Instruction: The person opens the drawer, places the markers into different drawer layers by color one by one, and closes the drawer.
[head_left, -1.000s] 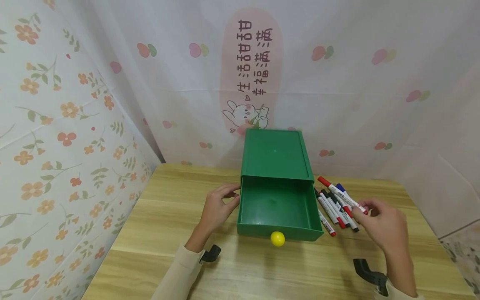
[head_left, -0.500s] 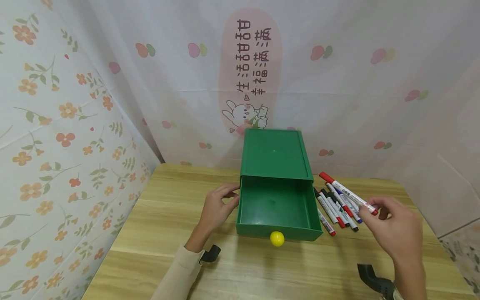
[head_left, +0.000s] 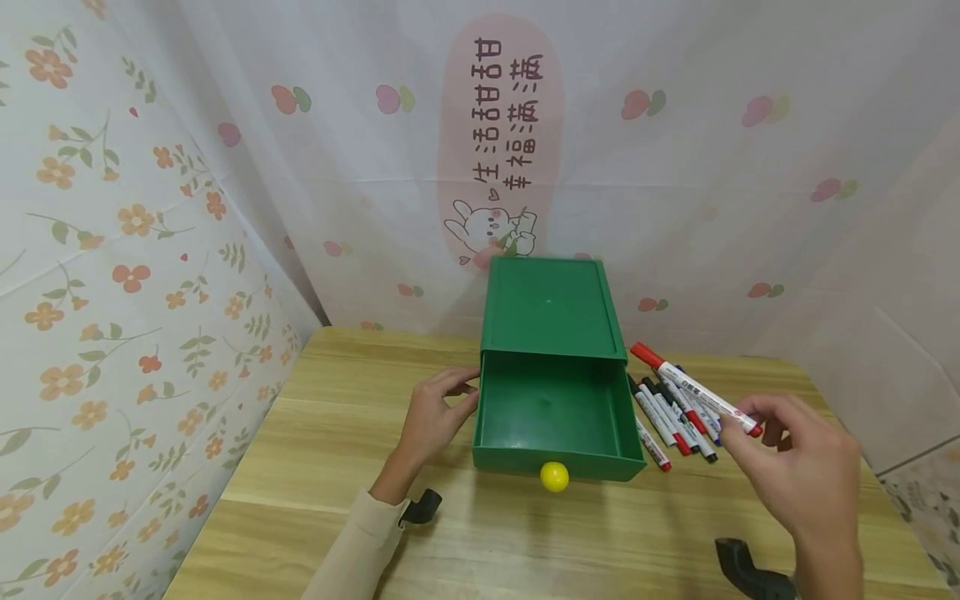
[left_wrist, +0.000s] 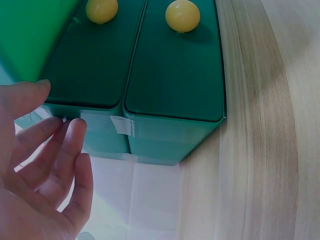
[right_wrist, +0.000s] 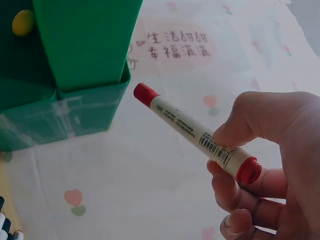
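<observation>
A green drawer cabinet [head_left: 551, 304] stands at the middle back of the table, its top drawer [head_left: 551, 417] pulled out with nothing inside. My left hand [head_left: 438, 417] rests against the cabinet's left side, fingers loosely bent; in the left wrist view its thumb and fingertips are by the edge of a lower drawer front [left_wrist: 90, 60]. Between thumb and fingers my right hand [head_left: 806, 467] pinches a white whiteboard marker [head_left: 693, 392] with a red cap, raised above the other markers and slanting towards the cabinet. The right wrist view shows the same marker [right_wrist: 192, 130] held near its tail end.
Several markers [head_left: 667, 417] with red, black and blue ends lie in a loose pile right of the cabinet. A yellow knob [head_left: 555, 477] sticks out from the drawer front. Behind the wooden table [head_left: 337, 417] hangs a printed curtain [head_left: 360, 208].
My right hand has lifted the red-capped marker off the pile and shifted right and slightly towards me. The left hand and the cabinet have stayed in place.
</observation>
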